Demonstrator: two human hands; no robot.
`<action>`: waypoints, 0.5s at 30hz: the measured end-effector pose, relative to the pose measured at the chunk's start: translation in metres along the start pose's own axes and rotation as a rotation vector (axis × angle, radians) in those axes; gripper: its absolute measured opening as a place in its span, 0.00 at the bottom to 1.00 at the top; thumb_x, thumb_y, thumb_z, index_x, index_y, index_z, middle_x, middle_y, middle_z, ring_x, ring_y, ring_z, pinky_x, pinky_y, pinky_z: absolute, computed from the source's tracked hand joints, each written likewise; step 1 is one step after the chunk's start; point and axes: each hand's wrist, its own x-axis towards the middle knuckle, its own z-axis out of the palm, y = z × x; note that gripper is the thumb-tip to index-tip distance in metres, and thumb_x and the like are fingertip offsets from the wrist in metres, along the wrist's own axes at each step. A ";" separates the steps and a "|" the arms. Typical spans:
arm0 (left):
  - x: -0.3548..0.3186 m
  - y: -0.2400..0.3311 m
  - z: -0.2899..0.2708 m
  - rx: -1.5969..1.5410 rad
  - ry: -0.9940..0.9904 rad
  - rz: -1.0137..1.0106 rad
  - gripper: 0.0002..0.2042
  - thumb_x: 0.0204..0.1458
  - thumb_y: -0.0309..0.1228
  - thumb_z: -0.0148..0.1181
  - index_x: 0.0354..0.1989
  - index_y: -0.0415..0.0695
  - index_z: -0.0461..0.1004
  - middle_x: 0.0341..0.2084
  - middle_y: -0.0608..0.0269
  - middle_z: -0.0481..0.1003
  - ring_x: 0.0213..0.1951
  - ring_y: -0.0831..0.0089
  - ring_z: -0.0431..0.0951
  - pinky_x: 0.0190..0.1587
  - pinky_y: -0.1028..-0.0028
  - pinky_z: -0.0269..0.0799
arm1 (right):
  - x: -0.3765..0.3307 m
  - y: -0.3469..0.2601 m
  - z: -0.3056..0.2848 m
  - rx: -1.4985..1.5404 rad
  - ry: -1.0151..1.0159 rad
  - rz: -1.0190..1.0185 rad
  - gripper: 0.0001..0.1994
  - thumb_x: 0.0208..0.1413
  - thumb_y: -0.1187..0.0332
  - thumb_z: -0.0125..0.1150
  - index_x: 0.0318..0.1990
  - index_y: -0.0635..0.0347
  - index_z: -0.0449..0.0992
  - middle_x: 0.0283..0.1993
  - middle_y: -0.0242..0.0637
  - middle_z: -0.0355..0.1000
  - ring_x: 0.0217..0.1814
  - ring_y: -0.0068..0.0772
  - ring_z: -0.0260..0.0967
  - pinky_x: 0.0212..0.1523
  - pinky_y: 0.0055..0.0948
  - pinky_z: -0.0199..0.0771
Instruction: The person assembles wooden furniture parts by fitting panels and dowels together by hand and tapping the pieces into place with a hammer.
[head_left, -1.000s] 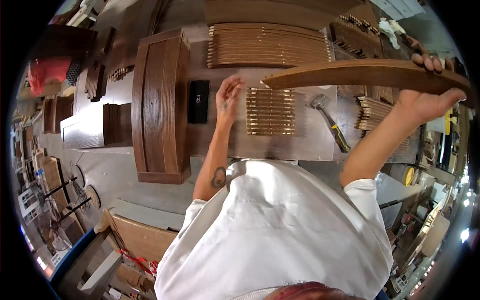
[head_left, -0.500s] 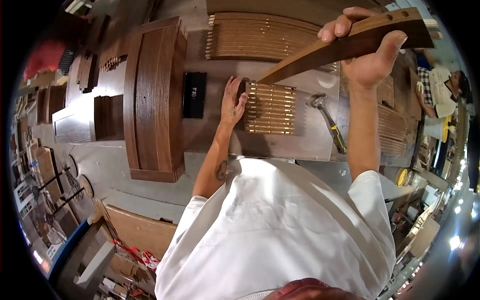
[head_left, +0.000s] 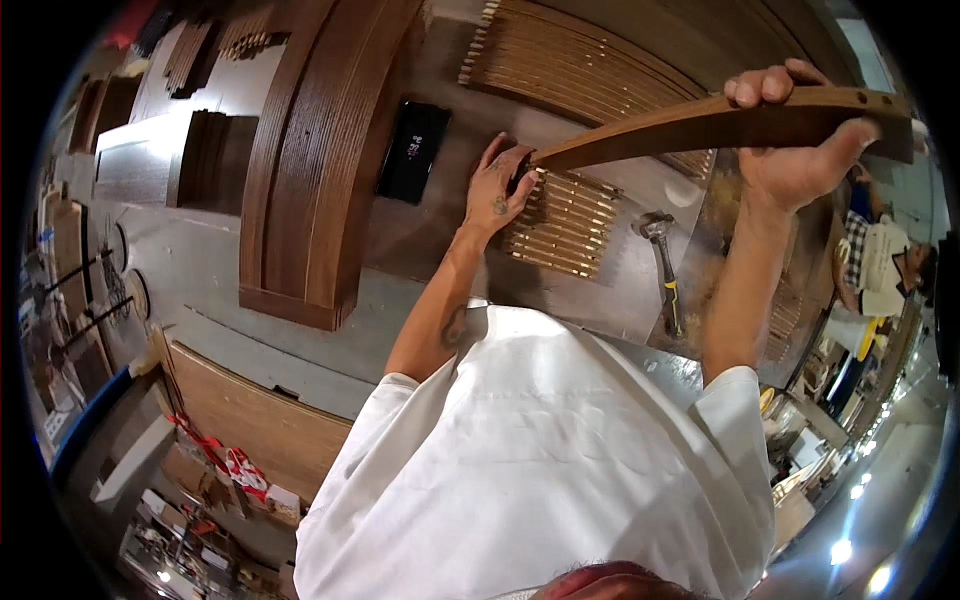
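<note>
Long curved brown wooden rail (head_left: 700,125) gripped by right hand (head_left: 800,160); left hand (head_left: 497,190), fingers spread, pressed beside its lower end, over pale wooden slats (head_left: 565,225) on the surface (head_left: 420,240).

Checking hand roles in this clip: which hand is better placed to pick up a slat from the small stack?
Left, probably. The left hand already rests on the small stack of slats, while the right hand is raised, its grip full with the curved wooden piece.

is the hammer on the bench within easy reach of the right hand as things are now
Probably not right away: the right hand is full, gripping the curved wooden piece up high. The hammer lies uncovered on the bench below it, with nothing in between, so only the held piece hinders.
</note>
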 end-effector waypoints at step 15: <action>-0.004 -0.003 -0.004 0.030 -0.007 0.058 0.18 0.54 0.37 0.52 0.49 0.38 0.69 0.46 0.50 0.73 0.58 0.50 0.63 0.64 0.60 0.54 | 0.000 -0.003 0.034 -0.052 -0.005 -0.011 0.41 0.49 0.27 0.42 0.39 0.66 0.71 0.25 0.39 0.67 0.26 0.40 0.67 0.32 0.41 0.69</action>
